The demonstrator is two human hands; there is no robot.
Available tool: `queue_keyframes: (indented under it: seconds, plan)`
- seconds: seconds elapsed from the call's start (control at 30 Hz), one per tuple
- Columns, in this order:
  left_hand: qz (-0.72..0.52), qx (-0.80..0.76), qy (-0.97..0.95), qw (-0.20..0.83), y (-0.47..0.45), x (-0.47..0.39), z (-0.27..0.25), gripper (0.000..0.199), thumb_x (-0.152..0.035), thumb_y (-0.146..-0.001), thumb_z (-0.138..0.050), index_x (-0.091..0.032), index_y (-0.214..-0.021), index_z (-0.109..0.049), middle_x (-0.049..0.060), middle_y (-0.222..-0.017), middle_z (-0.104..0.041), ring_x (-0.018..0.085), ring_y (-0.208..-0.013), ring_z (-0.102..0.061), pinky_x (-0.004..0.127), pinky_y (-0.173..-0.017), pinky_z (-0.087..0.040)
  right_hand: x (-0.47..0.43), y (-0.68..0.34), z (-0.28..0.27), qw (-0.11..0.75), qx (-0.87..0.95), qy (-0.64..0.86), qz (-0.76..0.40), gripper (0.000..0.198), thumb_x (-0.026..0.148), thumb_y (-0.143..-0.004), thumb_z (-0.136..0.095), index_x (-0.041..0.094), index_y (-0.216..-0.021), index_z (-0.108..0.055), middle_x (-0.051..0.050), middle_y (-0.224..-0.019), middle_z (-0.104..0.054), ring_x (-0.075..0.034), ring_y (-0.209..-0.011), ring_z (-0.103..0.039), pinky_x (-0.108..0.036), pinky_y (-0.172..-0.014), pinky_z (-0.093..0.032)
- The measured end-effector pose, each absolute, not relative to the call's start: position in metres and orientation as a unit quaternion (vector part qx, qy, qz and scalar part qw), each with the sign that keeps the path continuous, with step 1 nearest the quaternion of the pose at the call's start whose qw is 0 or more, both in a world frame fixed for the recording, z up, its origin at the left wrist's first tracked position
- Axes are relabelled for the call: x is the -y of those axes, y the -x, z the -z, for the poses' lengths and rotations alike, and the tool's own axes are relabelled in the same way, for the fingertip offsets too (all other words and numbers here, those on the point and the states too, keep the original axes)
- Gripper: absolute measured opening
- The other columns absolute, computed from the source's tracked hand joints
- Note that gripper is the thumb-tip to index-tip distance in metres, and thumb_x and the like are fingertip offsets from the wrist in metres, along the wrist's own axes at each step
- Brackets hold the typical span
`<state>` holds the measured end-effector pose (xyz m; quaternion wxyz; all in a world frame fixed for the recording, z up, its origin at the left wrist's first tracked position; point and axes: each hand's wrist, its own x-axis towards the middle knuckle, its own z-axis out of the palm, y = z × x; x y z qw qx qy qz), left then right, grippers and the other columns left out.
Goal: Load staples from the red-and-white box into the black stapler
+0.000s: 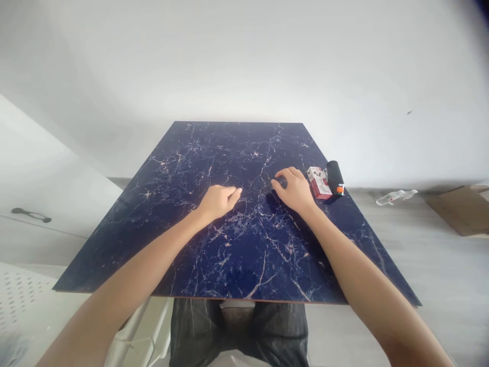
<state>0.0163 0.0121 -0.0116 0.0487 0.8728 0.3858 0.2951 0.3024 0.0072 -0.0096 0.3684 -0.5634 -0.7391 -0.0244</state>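
Note:
My left hand [219, 200] rests on the blue marbled table [229, 275] with its fingers curled in and the thumb beside the index finger; nothing shows in it. My right hand [293, 188] is over the table's right half, fingers loosely bent and thumb apart, holding nothing. Just right of it sits a small red and white box [321, 184], apart from the fingers. Against that box's far side is a black cylinder [335, 176] with an orange patch near its lower end; I cannot tell what kind of thing it is.
A white wall [237, 61] stands behind the table. On the floor to the right lie a clear plastic bottle [390, 198] and a cardboard box [460, 209]. At left are a white cabinet with a dark handle [31, 214] and a white perforated surface [23, 300].

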Motion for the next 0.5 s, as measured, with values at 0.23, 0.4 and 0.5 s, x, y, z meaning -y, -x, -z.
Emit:
queue_keyframes:
  seconds: [0.23, 0.4, 0.5]
  plan:
    - [-0.212, -0.318, -0.923, 0.049, -0.020, -0.010, 0.015, 0.045, -0.041, -0.108, -0.044, -0.022, -0.068, -0.054, -0.001, -0.057, -0.054, 0.016, -0.053, -0.050, 0.031, -0.057, -0.032, 0.005, -0.276, 0.012, 0.230, 0.809, 0.532, -0.095, 0.018, 0.028, -0.092, -0.062, 0.024, -0.077, -0.053, 0.000, -0.074, -0.064, -0.018, -0.068, -0.057, -0.031, -0.067, -0.038]
    - [-0.194, -0.324, -0.924, 0.064, -0.020, -0.010, 0.014, 0.046, -0.041, -0.107, -0.044, -0.022, -0.067, -0.055, 0.000, -0.057, -0.054, 0.016, -0.052, -0.050, 0.032, -0.057, -0.033, 0.013, -0.263, 0.008, 0.188, 0.838, 0.507, -0.067, 0.019, 0.029, -0.098, -0.058, 0.023, -0.081, -0.058, -0.002, -0.079, -0.065, -0.021, -0.078, -0.060, -0.032, -0.073, -0.038]
    - [-0.191, -0.328, -0.923, 0.064, -0.020, -0.010, 0.015, 0.045, -0.041, -0.107, -0.045, -0.022, -0.068, -0.056, 0.000, -0.059, -0.056, 0.017, -0.054, -0.051, 0.031, -0.058, -0.033, 0.014, -0.263, 0.009, 0.186, 0.841, 0.504, -0.062, 0.020, 0.030, -0.100, -0.058, 0.023, -0.082, -0.059, -0.002, -0.080, -0.066, -0.021, -0.079, -0.060, -0.032, -0.074, -0.038]
